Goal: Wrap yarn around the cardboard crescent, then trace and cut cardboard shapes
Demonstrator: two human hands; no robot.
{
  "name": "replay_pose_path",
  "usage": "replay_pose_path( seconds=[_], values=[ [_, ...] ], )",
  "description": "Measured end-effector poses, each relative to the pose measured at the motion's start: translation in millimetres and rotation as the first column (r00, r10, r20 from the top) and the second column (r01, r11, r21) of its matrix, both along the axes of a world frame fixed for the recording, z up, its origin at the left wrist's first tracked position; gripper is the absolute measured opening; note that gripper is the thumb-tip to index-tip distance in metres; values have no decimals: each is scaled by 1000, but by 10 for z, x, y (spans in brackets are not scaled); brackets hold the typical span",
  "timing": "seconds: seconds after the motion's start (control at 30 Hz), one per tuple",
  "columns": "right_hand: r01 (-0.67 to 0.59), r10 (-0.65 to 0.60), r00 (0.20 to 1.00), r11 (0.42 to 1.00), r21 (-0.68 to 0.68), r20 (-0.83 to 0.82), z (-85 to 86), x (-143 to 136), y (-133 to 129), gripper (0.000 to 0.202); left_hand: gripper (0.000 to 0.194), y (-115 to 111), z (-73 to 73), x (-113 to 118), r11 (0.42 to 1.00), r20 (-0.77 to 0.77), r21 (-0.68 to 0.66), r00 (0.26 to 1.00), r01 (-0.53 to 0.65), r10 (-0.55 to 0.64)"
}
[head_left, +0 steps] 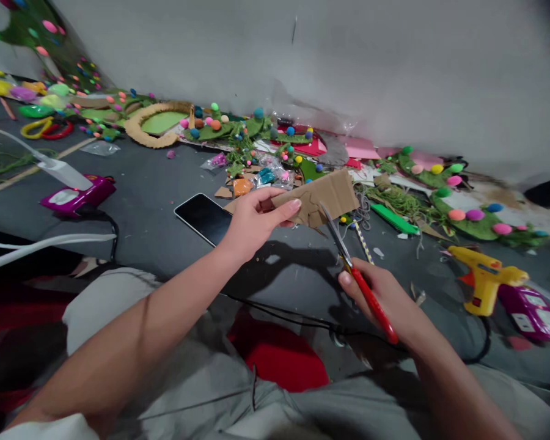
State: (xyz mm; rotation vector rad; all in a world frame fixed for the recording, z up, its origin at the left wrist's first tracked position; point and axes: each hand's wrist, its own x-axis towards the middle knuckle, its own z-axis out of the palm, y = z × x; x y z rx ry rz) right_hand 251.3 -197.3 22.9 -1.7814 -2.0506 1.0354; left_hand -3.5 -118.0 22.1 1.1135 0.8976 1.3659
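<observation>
A torn-edged strip of brown cardboard (338, 190) is pinched between the thumb and fingers of my left hand (261, 217), held above the table. My right hand (378, 290) grips a pair of scissors with red handles (370, 304). The scissor blades (335, 235) reach up to the lower edge of the cardboard, near its middle; I cannot tell how far apart they are. Under my left wrist lies a smartphone (204, 217) with a dark screen. A patterned yellow and white stick (363, 243) rests just beyond my right hand.
A yellow glue gun (483, 275) lies at the right beside a purple power strip (536, 315). Another purple power strip (80, 194) with cables sits at the left. Along the wall run green felt pieces with pom-poms (474, 215), a cardboard ring (137, 128) and a green strip-shaped tool (394, 219).
</observation>
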Motion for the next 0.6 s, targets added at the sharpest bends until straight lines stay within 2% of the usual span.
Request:
replay_pose_path(
  seconds=[0.27,0.47,0.6],
  values=[
    [0,-1,999,1000,-10,-32,32,-24,-2,57,28,-12,15,44,1000,-2,3,1000,-7,7],
    [-33,33,999,999,-4,-27,36,-45,-18,57,29,36,33,13,994,11,48,995,-100,99],
    [-38,38,998,999,-6,-55,35,-55,-19,59,30,35,35,9,997,6,43,997,-71,71]
  ],
)
